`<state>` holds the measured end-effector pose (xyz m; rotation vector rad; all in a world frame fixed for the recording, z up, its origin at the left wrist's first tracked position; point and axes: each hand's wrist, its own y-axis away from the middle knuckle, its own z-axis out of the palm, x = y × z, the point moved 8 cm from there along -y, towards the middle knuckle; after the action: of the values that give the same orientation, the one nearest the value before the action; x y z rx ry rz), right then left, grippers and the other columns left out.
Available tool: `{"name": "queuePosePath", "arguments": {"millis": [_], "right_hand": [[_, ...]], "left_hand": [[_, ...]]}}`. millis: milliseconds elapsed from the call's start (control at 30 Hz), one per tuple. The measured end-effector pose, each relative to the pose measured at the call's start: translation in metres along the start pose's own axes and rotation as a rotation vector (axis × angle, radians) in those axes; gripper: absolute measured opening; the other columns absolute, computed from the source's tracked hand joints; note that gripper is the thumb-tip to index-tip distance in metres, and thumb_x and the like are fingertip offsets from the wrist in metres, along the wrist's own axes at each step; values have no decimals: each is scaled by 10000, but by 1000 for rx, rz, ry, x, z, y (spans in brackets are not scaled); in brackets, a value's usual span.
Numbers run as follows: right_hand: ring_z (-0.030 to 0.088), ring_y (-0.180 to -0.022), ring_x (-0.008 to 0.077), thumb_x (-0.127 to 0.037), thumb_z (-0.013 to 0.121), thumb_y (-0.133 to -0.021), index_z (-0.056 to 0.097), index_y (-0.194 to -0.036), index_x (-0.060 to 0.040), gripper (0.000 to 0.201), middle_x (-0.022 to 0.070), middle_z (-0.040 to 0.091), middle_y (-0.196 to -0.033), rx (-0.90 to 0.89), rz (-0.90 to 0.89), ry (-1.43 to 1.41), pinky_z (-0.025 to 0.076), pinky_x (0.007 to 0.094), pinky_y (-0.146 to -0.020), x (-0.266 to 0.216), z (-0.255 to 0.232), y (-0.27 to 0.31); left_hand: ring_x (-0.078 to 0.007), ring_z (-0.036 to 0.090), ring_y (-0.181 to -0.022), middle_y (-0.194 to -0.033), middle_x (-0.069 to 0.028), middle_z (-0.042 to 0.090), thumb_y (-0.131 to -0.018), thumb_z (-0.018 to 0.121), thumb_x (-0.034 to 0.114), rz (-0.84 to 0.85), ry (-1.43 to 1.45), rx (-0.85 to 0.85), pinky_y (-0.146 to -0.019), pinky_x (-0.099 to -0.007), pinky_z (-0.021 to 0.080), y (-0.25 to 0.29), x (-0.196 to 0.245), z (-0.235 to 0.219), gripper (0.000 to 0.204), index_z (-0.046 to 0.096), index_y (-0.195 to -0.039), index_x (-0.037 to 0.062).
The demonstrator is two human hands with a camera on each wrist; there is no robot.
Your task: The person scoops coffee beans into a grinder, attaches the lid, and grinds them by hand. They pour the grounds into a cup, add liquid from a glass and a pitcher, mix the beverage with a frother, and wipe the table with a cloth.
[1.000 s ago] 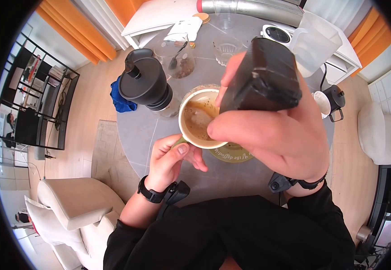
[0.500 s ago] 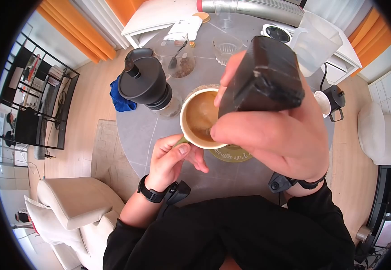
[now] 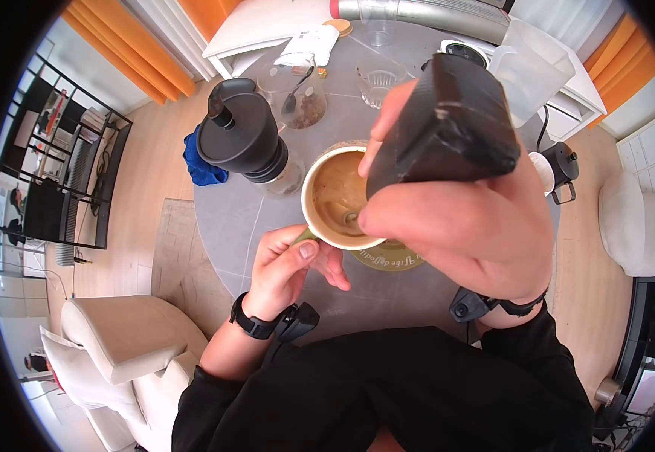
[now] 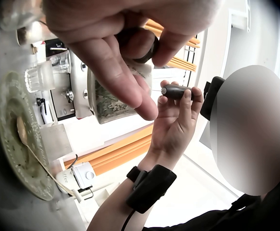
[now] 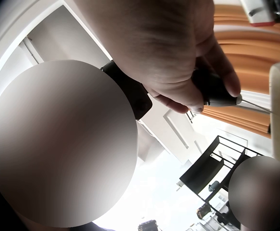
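Note:
My left hand (image 3: 280,267) grips the green handle of a cream-rimmed mug (image 3: 307,197). Brown frothy coffee (image 3: 333,197) fills part of it, with a swirl near the right side. In the left wrist view the patterned mug (image 4: 112,98) is held above a green saucer (image 4: 39,171), where a spoon (image 4: 22,131) lies. My right hand (image 3: 478,241) holds a handheld milk frother (image 3: 444,128) by its dark handle over the mug. Its thin metal shaft (image 5: 255,105) runs into the mug in the right wrist view; the whisk end is mostly hidden.
A black coffee grinder (image 3: 238,135) stands left of the mug, beside a blue cloth (image 3: 204,160). Behind are a glass with beans and a spoon (image 3: 308,109), a ribbed glass (image 3: 378,84) and a clear jug (image 3: 531,79). At the right edge sits a black pot (image 3: 566,164).
The coffee's surface has shifted, first foamy, then smoother, now swirling around the whisk. My right hand and the frother have moved slightly right. The left hand stays on the handle.

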<state>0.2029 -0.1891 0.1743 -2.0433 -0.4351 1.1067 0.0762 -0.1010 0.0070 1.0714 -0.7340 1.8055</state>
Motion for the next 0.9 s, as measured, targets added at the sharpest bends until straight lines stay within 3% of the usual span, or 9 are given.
{"name": "queuePosePath", "arguments": {"millis": [900], "right_hand": [[611, -892, 261, 47, 758, -683, 705, -904, -31, 240, 184, 588, -1000, -4, -32, -3, 498, 341, -749, 0, -2, -1]], "left_hand": [[-297, 714, -705, -834, -159, 656, -973, 519, 275, -23, -7, 4, -633, -362, 594, 0, -1, 1, 366, 606, -983, -81]]}}
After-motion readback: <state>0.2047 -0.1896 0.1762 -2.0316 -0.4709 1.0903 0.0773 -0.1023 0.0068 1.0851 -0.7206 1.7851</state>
